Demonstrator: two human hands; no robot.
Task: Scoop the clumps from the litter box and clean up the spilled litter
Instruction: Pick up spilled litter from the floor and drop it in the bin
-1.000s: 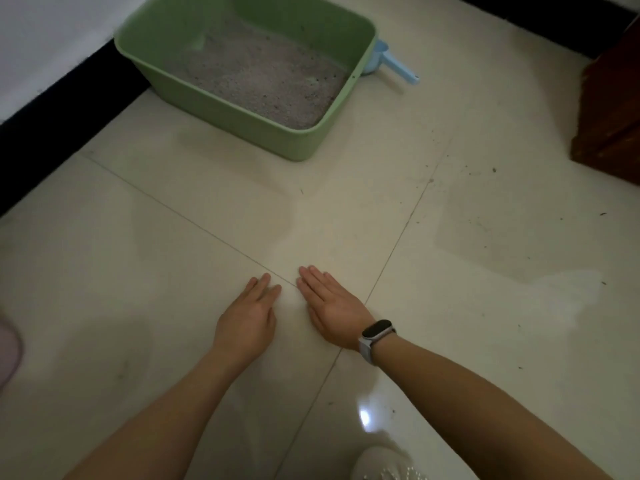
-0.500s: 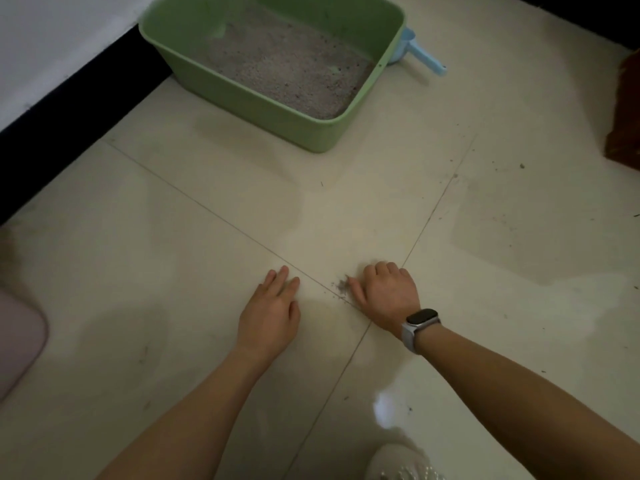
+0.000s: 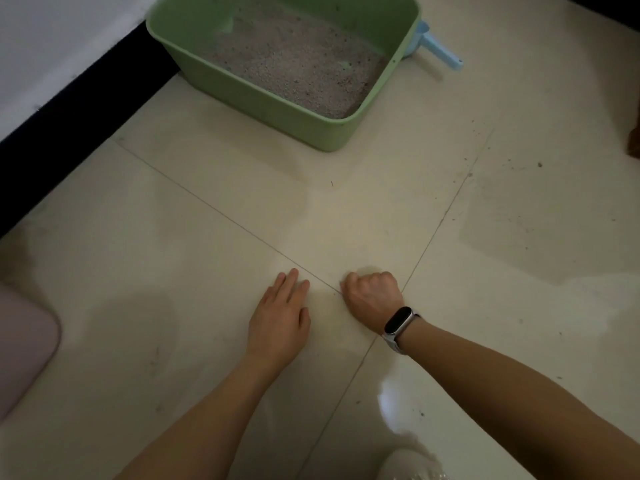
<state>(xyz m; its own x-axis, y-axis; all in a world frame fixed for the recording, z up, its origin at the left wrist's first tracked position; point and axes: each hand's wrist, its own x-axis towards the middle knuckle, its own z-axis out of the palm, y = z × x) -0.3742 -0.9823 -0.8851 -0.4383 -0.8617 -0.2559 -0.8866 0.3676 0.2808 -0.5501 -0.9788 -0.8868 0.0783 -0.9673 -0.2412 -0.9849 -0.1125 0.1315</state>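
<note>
Crouching over the pale floor tiles, the person rests the left hand flat with fingers straight and spread a little, while the right hand is curled into a loose fist against the floor just beside it; whether any litter sits inside that fist I cannot tell. The green litter box stands well ahead by the wall, grey litter inside, with the blue scoop lying just behind its far corner. A few dark specks dot the tiles to the right. Litter like this is probably light, dry and loose, so it would slip through a pinch; cupping it in the palm or lifting it on the scoop, held by its handle, looks wiser.
</note>
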